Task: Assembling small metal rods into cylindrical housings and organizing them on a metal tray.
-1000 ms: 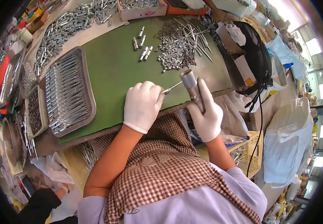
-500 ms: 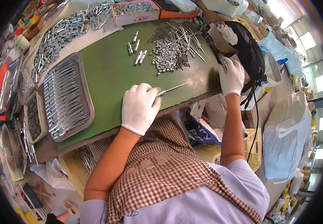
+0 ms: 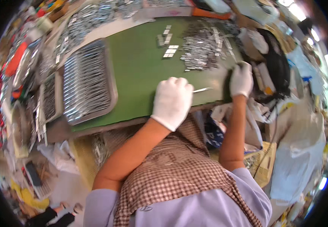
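My left hand (image 3: 172, 103), in a white knit glove, is closed over the near edge of the green work surface (image 3: 135, 72). Out of its fingers, toward the right, sticks a thin metal rod (image 3: 203, 90). My right hand (image 3: 242, 80), gloved the same way, is at the right end of the surface with its fingers curled; motion blur hides what they hold, if anything. Beyond the hands lies a pile of small silvery metal parts (image 3: 198, 55), with long thin rods (image 3: 229, 49) at its right. Several short metal cylinders (image 3: 170, 51) lie left of the pile.
A metal tray (image 3: 114, 89) of rod assemblies in rows stands at the left, beside a narrow box (image 3: 59, 96) of small dark pieces. More metal parts (image 3: 92, 26) are heaped at the far left. A black mesh thing (image 3: 279, 60) and its cord are at the right.
The whole view has swung, so the table sits farther right and is blurred. My right hand has drawn slightly left, away from the black mesh thing. My left hand still holds the rod.
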A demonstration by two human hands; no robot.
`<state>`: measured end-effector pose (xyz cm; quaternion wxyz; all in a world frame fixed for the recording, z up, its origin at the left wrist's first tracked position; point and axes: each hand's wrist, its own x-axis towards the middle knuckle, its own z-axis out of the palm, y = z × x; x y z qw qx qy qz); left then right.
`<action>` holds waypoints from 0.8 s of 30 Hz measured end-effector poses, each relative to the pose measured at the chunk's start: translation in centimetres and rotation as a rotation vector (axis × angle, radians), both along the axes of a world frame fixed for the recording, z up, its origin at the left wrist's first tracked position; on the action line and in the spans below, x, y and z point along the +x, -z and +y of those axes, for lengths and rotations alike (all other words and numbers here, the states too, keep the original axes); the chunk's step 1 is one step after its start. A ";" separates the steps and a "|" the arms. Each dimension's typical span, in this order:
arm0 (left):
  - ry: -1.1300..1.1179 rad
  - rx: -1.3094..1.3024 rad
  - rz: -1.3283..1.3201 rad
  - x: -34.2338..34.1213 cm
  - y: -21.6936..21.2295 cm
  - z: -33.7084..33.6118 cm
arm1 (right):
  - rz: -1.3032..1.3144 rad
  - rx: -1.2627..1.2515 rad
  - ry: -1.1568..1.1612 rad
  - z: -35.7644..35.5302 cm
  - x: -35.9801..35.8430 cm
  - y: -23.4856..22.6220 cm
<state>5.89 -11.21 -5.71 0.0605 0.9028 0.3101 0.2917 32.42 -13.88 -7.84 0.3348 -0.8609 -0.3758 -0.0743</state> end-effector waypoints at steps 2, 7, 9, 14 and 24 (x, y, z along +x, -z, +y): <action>-0.016 -0.012 -0.043 -1.1 -0.7 0.0 | 0.025 0.122 -0.082 -1.0 1.1 0.7; -0.273 0.021 0.012 -10.3 -4.3 0.9 | -0.079 0.125 -0.169 -1.9 2.2 1.2; -0.422 -0.055 0.031 -14.4 -5.8 1.5 | -0.085 0.123 -0.174 -2.2 3.0 1.7; -0.589 -0.093 0.068 -23.2 -6.1 3.3 | -0.105 0.080 -0.171 -1.8 2.6 1.6; -0.654 -0.122 0.028 -25.3 -6.8 4.1 | -0.113 0.053 -0.149 -1.7 2.1 1.4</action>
